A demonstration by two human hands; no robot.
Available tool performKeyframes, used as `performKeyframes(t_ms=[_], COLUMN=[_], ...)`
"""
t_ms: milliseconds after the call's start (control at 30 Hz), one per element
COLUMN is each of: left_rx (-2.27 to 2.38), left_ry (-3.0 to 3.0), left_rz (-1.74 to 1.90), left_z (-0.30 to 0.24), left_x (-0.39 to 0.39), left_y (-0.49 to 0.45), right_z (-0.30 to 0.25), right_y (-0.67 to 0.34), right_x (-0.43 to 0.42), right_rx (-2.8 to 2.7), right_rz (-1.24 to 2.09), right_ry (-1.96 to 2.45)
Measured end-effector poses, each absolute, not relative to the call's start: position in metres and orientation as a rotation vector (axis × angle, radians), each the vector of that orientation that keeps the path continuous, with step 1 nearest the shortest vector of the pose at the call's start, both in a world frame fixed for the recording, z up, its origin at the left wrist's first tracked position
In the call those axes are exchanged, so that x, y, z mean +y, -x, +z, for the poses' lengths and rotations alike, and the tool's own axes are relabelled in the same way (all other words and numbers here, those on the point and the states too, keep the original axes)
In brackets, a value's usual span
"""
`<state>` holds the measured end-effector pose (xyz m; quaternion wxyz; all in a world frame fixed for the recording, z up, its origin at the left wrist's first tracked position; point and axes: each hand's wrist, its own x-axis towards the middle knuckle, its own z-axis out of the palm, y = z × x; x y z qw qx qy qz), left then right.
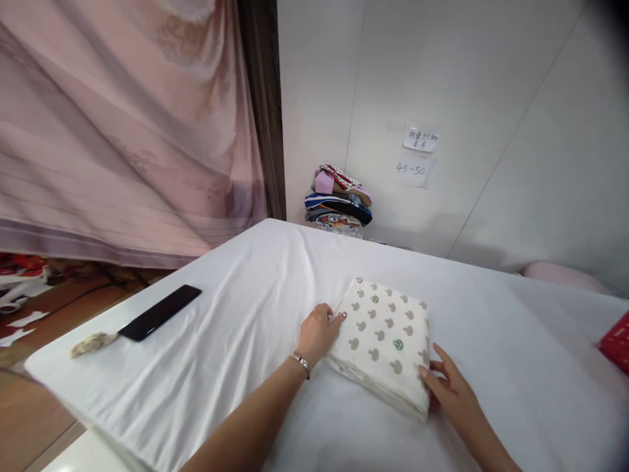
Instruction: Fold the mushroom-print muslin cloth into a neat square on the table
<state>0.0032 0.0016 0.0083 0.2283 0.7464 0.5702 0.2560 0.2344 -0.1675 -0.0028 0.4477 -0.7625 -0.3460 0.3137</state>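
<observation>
A folded cream cloth (386, 341) printed with small grey and green shapes lies on the white sheet (236, 367) in front of me. My left hand (317, 333) rests against the cloth's left edge, fingers curled onto the fold; a bracelet is on that wrist. My right hand (449, 387) touches the cloth's near right corner with fingers stretched out and slightly spread. Neither hand lifts the cloth off the sheet.
A black phone (160, 312) with a small fabric charm (93, 343) lies near the left edge of the sheet. A pile of folded clothes (339, 200) stands by the wall. Pink curtain (122, 131) on the left, a red item (616, 341) at the right edge.
</observation>
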Motion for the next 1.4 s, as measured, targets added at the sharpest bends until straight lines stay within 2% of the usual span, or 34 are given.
performKeyframes(t_ms=[200,467,633,1033,1400], left_rx=[1.515,1.522,1.527,1.584,1.584], left_ry=[-2.08,-2.015,-2.009,-2.116,-2.053], left_rz=[0.624,0.617,0.601,0.514,0.488], left_z=[0.008,0.008,0.006,0.023,0.013], left_x=[0.003,0.004,0.006,0.015,0.019], left_y=[0.0,-0.001,0.0,-0.018,-0.013], right_z=[0.012,0.002,0.007,0.001,-0.001], right_y=[-0.225,-0.223,-0.223,-0.213,-0.221], right_x=[-0.165,-0.166,-0.169,-0.169,-0.176], right_rx=[-0.965,-1.004,-1.113,-1.194,-1.44], right_rz=[0.854,0.785,0.855,0.645,0.787], right_ry=[1.933,1.973,1.995,2.135,2.21])
